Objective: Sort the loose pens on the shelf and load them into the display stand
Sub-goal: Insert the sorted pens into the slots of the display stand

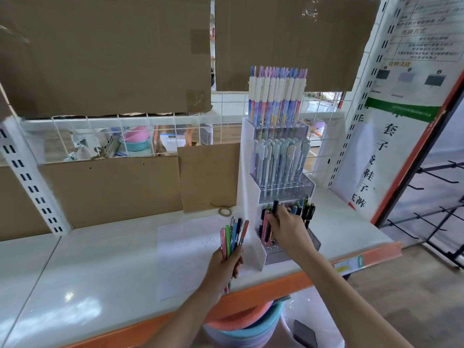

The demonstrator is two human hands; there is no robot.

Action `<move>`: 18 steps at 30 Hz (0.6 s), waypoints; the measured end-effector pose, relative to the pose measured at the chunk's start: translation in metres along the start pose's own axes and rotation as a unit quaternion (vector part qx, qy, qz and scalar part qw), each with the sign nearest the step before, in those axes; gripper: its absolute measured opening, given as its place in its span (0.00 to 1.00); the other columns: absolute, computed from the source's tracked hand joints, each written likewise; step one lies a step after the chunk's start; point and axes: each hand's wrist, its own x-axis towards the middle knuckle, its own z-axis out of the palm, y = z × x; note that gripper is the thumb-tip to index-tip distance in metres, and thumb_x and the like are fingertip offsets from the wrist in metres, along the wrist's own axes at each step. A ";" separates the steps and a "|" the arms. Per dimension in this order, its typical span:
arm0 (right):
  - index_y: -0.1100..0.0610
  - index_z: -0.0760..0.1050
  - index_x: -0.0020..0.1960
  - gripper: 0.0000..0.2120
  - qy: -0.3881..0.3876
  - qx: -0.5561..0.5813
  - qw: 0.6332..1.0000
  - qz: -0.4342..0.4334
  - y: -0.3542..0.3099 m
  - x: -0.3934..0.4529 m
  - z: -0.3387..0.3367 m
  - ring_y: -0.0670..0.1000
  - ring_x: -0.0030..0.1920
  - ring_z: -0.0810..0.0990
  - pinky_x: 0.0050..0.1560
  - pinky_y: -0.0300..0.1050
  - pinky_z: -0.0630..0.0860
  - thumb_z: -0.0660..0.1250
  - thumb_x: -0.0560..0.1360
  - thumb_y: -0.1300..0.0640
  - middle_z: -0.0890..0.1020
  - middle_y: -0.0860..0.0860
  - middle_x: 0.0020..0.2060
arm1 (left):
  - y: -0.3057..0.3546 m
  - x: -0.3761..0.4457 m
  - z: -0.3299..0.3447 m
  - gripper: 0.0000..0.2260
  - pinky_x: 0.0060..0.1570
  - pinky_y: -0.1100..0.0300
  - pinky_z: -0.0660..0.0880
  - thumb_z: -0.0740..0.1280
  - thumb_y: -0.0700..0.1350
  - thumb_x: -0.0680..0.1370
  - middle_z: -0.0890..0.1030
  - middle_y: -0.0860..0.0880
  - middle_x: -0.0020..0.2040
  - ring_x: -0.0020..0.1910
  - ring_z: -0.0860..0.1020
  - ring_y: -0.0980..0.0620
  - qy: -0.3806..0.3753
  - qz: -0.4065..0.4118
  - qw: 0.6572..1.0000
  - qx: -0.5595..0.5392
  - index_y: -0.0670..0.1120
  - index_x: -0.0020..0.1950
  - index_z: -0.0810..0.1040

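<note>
Nearest me: stacked plastic basins (241, 330) under the shelf edge, salmon over teal, just below my forearms.

Shelf (88, 267): white top with an orange front lip; a sheet of paper (185, 257) lies on it beside the stand.

Display stand (251, 187): white, stepped in three tiers, standing on the shelf at right.

Progress: the top tier of pens (277, 96) and the middle tier of pens (281, 159) look full, so I judge most of the loading done. The bottom tier (298, 209) holds only some pens, with open holes at the front (I can't count them).

Left to do: the bundle of pens (233, 237), pink, green, blue and red, not yet in the stand. I see no other loose pens lying on the shelf.

Left hand (224, 266): fingers curled firmly round the lower ends of that bundle, held upright just beside the stand.

Right hand (285, 228): at the bottom tier, fingers pinching a dark pen (275, 205) upright among the pens there; whether its tip is seated, I can't tell.
</note>
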 end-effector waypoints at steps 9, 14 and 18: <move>0.58 0.64 0.41 0.11 -0.030 0.006 0.999 0.032 0.015 -0.008 0.021 0.59 0.33 0.78 0.36 0.53 0.75 0.57 0.81 0.56 0.79 0.57 0.34 | -0.002 0.001 0.000 0.09 0.29 0.63 0.68 0.62 0.45 0.80 0.76 0.50 0.31 0.28 0.70 0.53 -0.006 0.001 1.000 -0.011 0.39 0.47 0.75; 0.57 0.61 0.37 0.14 -0.030 0.082 0.994 0.068 0.019 -0.008 0.035 0.54 0.30 0.73 0.33 0.49 0.69 0.57 0.81 0.58 0.77 0.58 0.32 | -0.003 0.000 0.006 0.09 0.29 0.62 0.68 0.62 0.44 0.80 0.76 0.49 0.31 0.28 0.70 0.53 -0.017 0.006 1.000 -0.020 0.39 0.46 0.75; 0.58 0.63 0.39 0.12 -0.023 0.078 0.994 0.080 0.018 -0.006 0.041 0.52 0.30 0.69 0.31 0.45 0.64 0.56 0.81 0.57 0.73 0.53 0.30 | -0.004 -0.003 0.008 0.09 0.30 0.61 0.69 0.63 0.45 0.79 0.76 0.48 0.31 0.29 0.71 0.52 -0.023 0.019 1.000 -0.009 0.40 0.44 0.75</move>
